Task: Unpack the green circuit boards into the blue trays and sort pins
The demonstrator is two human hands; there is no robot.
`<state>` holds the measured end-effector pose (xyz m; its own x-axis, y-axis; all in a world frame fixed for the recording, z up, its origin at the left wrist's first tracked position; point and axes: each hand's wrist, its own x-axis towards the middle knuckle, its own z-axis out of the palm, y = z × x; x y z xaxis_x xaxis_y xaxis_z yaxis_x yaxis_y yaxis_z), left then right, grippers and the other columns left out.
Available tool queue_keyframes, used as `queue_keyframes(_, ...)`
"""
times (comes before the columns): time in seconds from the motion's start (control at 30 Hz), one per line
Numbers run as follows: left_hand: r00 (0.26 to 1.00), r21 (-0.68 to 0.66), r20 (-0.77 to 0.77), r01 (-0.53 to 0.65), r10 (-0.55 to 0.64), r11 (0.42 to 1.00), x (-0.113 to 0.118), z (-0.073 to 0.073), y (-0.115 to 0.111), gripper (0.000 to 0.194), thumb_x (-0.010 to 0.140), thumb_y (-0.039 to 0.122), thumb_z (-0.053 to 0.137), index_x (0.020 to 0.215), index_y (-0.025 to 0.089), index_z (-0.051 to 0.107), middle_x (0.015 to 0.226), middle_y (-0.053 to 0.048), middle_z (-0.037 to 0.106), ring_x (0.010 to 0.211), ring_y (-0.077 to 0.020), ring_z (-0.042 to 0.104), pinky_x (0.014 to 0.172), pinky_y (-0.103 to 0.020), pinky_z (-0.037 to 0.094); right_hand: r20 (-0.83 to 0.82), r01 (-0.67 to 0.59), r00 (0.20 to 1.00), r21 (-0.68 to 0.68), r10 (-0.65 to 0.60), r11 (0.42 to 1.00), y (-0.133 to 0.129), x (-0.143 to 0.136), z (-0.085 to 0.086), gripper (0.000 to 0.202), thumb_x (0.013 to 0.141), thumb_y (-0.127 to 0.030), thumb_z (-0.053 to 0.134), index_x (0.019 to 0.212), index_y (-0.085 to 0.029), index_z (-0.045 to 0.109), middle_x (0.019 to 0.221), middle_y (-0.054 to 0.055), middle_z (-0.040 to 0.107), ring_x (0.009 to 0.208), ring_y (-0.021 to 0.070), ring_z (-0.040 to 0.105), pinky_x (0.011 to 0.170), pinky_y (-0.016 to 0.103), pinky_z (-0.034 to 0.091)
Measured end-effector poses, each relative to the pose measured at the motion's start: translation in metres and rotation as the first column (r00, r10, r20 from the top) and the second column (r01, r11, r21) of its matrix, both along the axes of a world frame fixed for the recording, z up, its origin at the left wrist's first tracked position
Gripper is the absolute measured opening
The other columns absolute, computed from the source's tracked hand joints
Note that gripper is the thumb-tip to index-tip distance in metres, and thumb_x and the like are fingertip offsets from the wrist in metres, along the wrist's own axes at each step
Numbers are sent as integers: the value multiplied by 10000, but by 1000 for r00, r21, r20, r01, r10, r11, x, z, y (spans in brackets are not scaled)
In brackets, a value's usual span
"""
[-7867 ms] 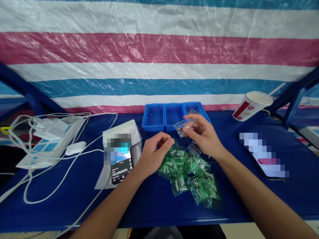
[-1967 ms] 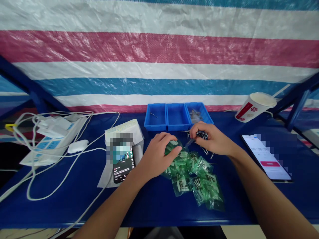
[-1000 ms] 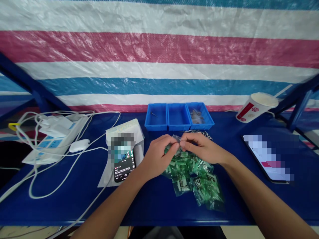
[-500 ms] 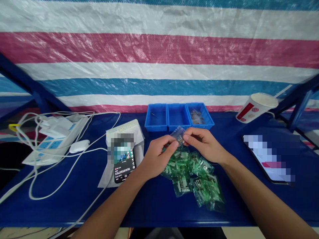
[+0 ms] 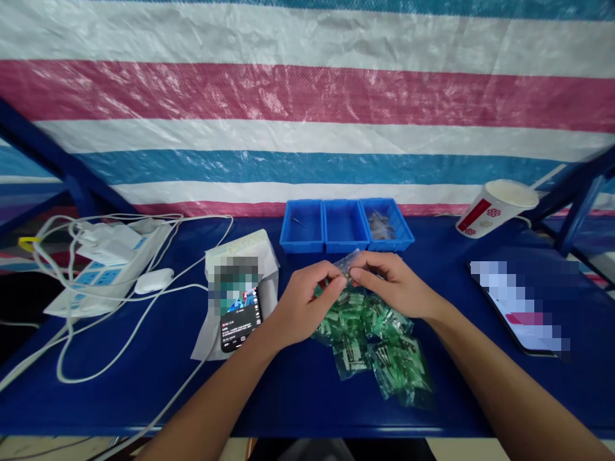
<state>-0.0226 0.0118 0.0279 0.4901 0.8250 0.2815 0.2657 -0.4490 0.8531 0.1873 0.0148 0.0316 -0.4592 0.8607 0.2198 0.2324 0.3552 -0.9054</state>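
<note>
A small clear plastic bag [image 5: 346, 260] is pinched between my two hands, above the middle of the table. My left hand [image 5: 310, 301] grips its left side between thumb and fingers. On the other side, my right hand [image 5: 396, 282] is closed on the bag, thumb against forefinger. Something small shows at the fingertips, too little to name. Below the hands lies a pile of green-tinted plastic packets [image 5: 365, 320] holding pale pieces and dark screw-like parts. Just behind stand joined blue trays [image 5: 346, 246]; the left one holds a thin screw-like piece, the right one clear bags.
On the left, a power strip [image 5: 103, 276] lies among tangled white cables, beside a white earbud case [image 5: 154, 280]. A phone [image 5: 240, 323] leans on a tissue pack [image 5: 240, 246]. At right are a paper cup [image 5: 494, 208] and another phone [image 5: 519, 314].
My right hand has shifted slightly left and its fingers have curled further over the bag, covering more of it. My left hand has barely moved.
</note>
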Motion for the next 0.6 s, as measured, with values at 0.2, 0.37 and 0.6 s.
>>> queue_keyframes(0.2,1000,16,-2,-10,10,1000,0,0,0,244,987,279,518,778,168,574,700,36,530,632,-88,479,584,-218,366,-18,5,1000,29,-4,1000,0,-1,-2,247,993,-389,566,866,-196,652,775,16,605,704,146,542,631,302,426)
queue_keyframes(0.37,1000,17,1,-20,20,1000,1,0,0,233,983,284,520,798,165,593,711,26,553,634,-92,503,558,-210,372,-41,9,999,26,-8,1000,-1,-2,-4,215,989,-374,578,888,-202,658,810,26,623,732,150,559,646,304,441)
queue_keyframes(0.6,999,17,6,-44,44,999,1,0,0,230,975,300,533,808,162,609,711,21,562,634,-97,513,559,-213,380,-79,8,997,8,-7,1000,-1,-1,-4,187,982,-354,594,888,-204,651,801,21,611,721,149,551,640,305,433)
